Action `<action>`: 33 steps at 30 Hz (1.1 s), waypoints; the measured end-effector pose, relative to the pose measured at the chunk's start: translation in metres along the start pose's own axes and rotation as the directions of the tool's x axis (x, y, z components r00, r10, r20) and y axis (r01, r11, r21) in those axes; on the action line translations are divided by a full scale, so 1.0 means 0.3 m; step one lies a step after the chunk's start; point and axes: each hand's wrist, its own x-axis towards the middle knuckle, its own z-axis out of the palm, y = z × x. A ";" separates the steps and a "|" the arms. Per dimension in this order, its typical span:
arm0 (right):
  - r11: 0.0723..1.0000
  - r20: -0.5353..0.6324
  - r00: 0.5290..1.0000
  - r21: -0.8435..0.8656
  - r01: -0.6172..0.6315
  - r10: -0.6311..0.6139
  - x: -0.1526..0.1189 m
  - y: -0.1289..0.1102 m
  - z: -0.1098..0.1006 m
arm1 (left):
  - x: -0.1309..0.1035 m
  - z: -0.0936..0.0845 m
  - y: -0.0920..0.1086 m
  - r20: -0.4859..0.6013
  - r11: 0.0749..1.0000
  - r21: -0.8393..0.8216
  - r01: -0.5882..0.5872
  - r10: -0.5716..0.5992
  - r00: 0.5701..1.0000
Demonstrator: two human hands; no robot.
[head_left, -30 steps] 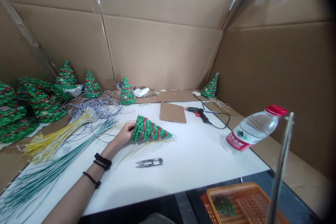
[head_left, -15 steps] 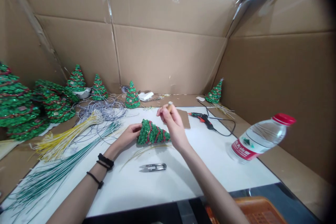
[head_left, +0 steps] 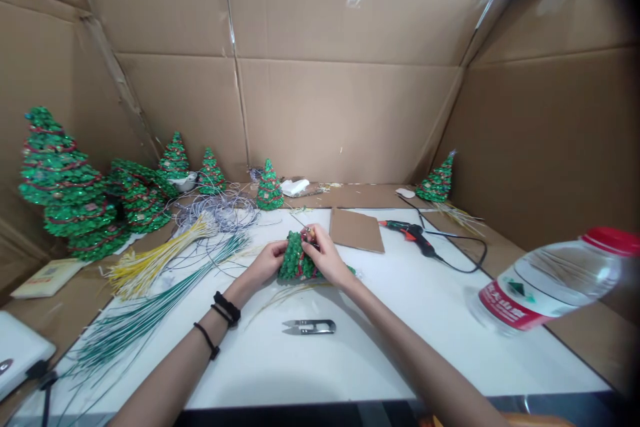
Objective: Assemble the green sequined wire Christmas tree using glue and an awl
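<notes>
Since the frame half a second back, the right hand (head_left: 325,259) has come down from above the tree and now rests on it, and the view has shifted so the water bottle (head_left: 553,280) sits further right and lower. The small green tree (head_left: 296,265) lies on its side near the middle of the white tabletop (head_left: 350,360), held between both hands. The left hand (head_left: 267,261) grips its base end, fingers curled round it. The right hand covers the other side, fingers pressed together and pinching at the tree's upper edge; what they pinch is too small to tell. A pair of thread snips (head_left: 309,327) lies just in front of the hands, apart from them. Bundles of yellow wires (head_left: 150,260) and green wires (head_left: 150,313) fan out to the left. A glue gun (head_left: 413,233) and a cardboard piece (head_left: 356,229) lie behind to the right. Finished trees (head_left: 65,193) stand along the left cardboard wall.
</notes>
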 end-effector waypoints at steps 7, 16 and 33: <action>1.000 0.060 0.998 0.006 -0.017 0.016 0.000 0.002 -0.005 | -0.001 0.011 0.004 0.026 0.998 -0.064 0.026 -0.024 0.999; 0.999 0.102 0.995 -0.034 -0.012 0.015 -0.009 -0.019 -0.011 | 0.007 -0.008 -0.033 0.017 0.999 -0.026 0.047 -0.046 0.999; 0.995 0.067 0.996 -0.065 0.071 -0.067 -0.005 -0.026 -0.018 | -0.002 -0.003 -0.020 0.018 1.000 0.002 -0.002 0.002 1.000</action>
